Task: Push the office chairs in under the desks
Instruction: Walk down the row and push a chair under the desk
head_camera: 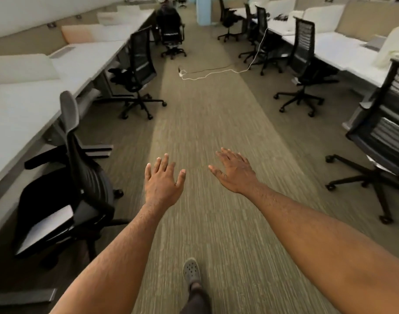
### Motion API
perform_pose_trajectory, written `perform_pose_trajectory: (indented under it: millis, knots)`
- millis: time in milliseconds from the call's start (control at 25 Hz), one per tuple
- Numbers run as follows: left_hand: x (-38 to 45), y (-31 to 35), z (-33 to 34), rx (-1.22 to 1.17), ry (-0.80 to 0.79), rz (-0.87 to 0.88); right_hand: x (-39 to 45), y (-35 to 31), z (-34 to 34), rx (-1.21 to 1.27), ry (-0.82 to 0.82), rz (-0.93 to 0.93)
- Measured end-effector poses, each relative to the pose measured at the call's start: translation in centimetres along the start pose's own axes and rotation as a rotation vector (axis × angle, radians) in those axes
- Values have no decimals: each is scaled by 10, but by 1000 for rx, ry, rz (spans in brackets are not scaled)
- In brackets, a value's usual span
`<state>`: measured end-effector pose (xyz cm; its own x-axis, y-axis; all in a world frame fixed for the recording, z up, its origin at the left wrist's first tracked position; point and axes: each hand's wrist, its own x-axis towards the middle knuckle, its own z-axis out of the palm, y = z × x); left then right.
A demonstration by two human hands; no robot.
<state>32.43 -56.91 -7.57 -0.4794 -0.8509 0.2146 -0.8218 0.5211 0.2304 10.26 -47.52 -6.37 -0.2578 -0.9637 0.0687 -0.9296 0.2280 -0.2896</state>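
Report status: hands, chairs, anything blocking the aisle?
Left hand and right hand open, empty, mid-aisle. Nearest black mesh office chair angled out from the white desk. White cable lies across the carpet ahead.

Left hand (163,182): bare; no glove, ring or watch is seen.
Right hand (235,175): bare as well; nothing is worn on the fingers or the wrist.
Forearms: uncovered along the whole visible length; no sleeve edge is seen inside the picture.
Shoe (191,270): one grey clog-type shoe with a rounded toe is seen; small round holes are spread over its upper part.
Sock: a dark grey sock seems to be worn above the shoe, but this part is blurred.
Trouser leg (197,301): dark cloth, cut off by the lower edge.
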Motion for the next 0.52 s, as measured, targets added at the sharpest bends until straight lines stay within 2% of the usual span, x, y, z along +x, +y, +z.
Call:
perform_pose_trajectory:
  millis: [240,520]
  knots:
    - [130,-29,25,-30,16,19,128,20,11,-26,34,11]
    - [266,-120,-2,14,68,-107,313,-26,24,-30,13,-89]
